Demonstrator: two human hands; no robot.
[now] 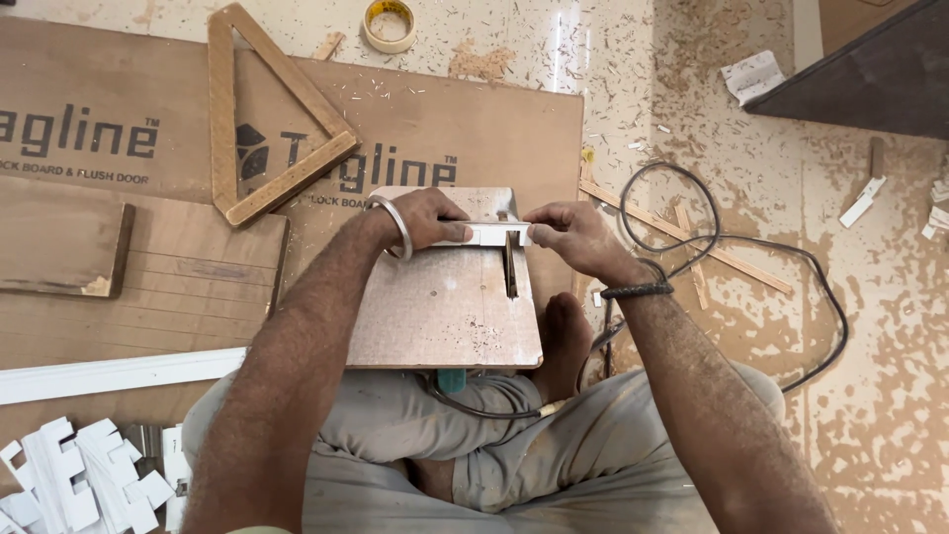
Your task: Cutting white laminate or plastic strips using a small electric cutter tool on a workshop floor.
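- left hand (427, 218) pinches one end of the white strip (491, 234), fingers closed on it; steel bangle (393, 227) on that wrist
- right hand (573, 235) grips the strip's other end, thumb and fingers clamped; dark cord band (638, 290) on that wrist
- white strip lies flat across the small board (435, 307) resting on the person's lap, right at the blade slot (510, 265)
- strip looks light, thin, stiff, probably smooth-faced so may slide; best held at both ends, fingers kept off the slot
- small board looks rigid and flat
- counts: one strip in hand, one small board, one wooden triangle frame (272, 119), one tape roll (388, 25), one black cable (791, 267)
- pile of cut white pieces (74, 475) on the floor, too many to count
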